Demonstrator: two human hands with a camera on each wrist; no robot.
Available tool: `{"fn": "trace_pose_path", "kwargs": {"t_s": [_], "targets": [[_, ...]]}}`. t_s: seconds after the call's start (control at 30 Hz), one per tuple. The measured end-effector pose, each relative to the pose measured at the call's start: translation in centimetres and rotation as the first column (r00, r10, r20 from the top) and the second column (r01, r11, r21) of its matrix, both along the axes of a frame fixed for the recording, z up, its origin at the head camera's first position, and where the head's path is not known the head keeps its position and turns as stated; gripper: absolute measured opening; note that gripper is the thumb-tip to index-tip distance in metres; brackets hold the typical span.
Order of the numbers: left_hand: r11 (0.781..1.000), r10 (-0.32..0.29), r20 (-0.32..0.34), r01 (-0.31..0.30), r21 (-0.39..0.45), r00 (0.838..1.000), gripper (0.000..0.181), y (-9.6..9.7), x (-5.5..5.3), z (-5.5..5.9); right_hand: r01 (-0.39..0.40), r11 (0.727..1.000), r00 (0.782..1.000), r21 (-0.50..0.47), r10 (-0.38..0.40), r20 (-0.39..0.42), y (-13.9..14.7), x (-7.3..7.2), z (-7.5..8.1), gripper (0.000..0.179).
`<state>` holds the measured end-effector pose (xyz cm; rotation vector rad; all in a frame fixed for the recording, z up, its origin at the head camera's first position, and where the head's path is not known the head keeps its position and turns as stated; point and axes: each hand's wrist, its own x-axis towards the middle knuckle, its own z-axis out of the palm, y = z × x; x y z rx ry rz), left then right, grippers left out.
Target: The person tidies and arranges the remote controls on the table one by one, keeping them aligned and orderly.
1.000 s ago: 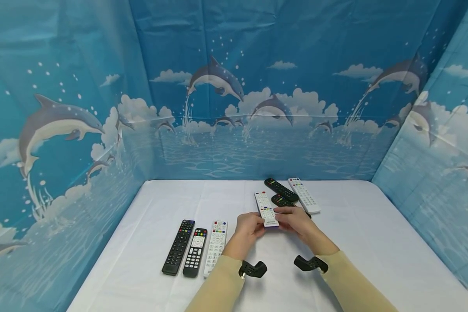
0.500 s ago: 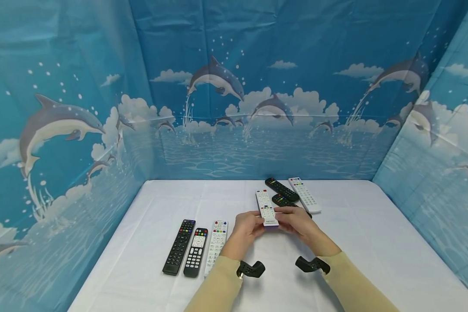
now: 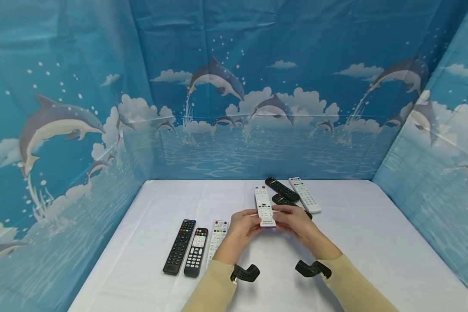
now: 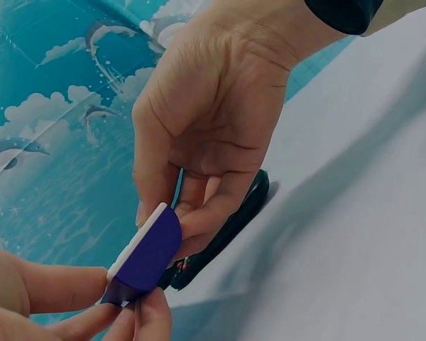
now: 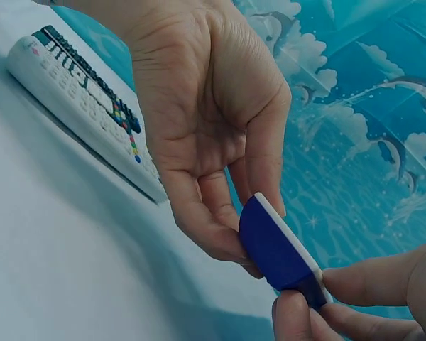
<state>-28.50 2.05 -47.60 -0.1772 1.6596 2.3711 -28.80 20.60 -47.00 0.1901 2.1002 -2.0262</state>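
Observation:
A white remote control (image 3: 264, 204) with a blue-purple underside is held between both hands, its near end toward the person. My left hand (image 3: 242, 226) grips its left edge near that end, and my right hand (image 3: 296, 222) grips the right edge. In the left wrist view the near left fingers (image 4: 64, 288) pinch the blue end of the remote (image 4: 145, 252), with the right hand (image 4: 213, 106) across from them. From the right wrist, the blue end of the remote (image 5: 277, 245) shows between the left hand (image 5: 199, 99) and the right fingers (image 5: 362, 280).
On the left lie a black remote (image 3: 179, 247), a black-and-white remote (image 3: 196, 252) and a white remote (image 3: 217, 238), the last partly behind the left arm. Beyond the right hand are a black remote (image 3: 282, 189), another black one (image 3: 282, 199) partly hidden, and a white one (image 3: 304, 195).
Both hands still hold the white remote. It has shifted slightly left and its far end has moved a little farther away; the left forearm has moved left, covering more of the white remote.

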Motion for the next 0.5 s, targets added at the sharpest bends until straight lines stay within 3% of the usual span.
{"fn": "trace_pose_path", "kwargs": {"t_s": [0.27, 0.5], "targets": [[0.999, 0.002, -0.023, -0.003, -0.046, 1.000, 0.037, -1.0, 0.9, 1.2, 0.032, 0.999, 0.999, 0.016, -0.031, -0.020, -1.2, 0.9, 0.9, 0.051], [0.993, -0.001, -0.068, -0.007, -0.120, 0.998, 0.035, -2.4, 2.2, 1.9, 0.009, 1.000, 0.998, 0.004, -0.009, -0.056, -2.4, 2.4, 1.6, 0.053]]}}
